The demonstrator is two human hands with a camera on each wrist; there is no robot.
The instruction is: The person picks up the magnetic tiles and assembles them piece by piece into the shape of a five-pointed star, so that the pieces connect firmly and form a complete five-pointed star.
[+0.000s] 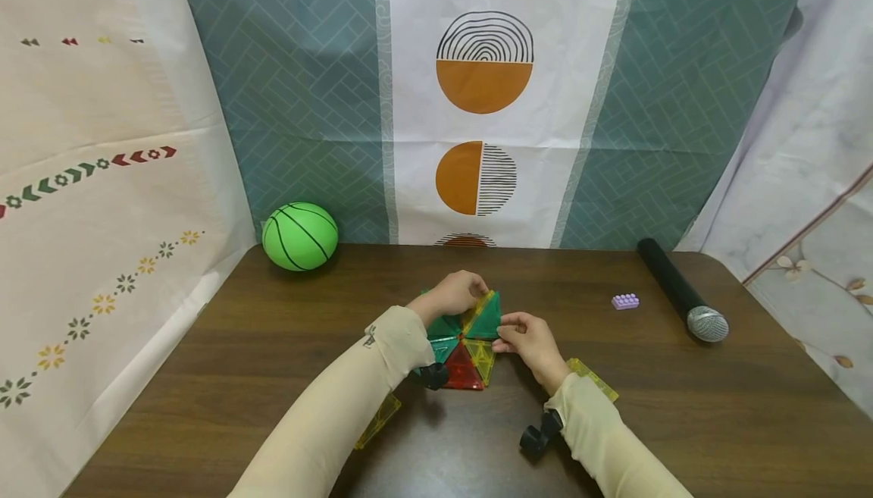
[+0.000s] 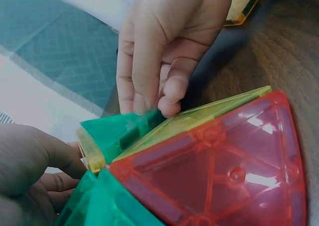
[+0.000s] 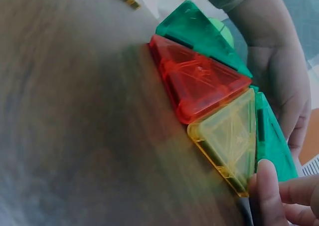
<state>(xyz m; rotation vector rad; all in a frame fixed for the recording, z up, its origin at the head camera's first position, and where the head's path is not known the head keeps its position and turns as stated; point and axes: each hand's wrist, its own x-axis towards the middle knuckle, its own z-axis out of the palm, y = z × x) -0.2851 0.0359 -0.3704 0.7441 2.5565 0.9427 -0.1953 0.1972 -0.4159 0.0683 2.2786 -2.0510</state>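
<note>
A ring of clear magnetic triangle tiles lies mid-table: red tile (image 1: pixel 462 371), yellow tile (image 1: pixel 483 358), green tile (image 1: pixel 486 320), upper yellow tile (image 1: pixel 475 308). The green and upper yellow tiles are tilted up off the table. My left hand (image 1: pixel 470 289) curls over the upper yellow tile from behind. My right hand (image 1: pixel 506 335) pinches the green tile's right edge. The left wrist view shows the right hand (image 2: pixel 159 99) pinching the green tile (image 2: pixel 122 133), beside the red tile (image 2: pixel 224 176). The right wrist view shows the red tile (image 3: pixel 199 81), yellow tile (image 3: pixel 229 136) and right fingertips (image 3: pixel 269 186).
A green ball (image 1: pixel 300 236) sits at the back left of the wooden table (image 1: pixel 204 377). A black microphone (image 1: pixel 682 289) and a purple brick (image 1: pixel 625 301) lie at the right. Loose yellow tiles (image 1: pixel 593 378) (image 1: pixel 378 421) lie under both forearms. Curtains enclose three sides.
</note>
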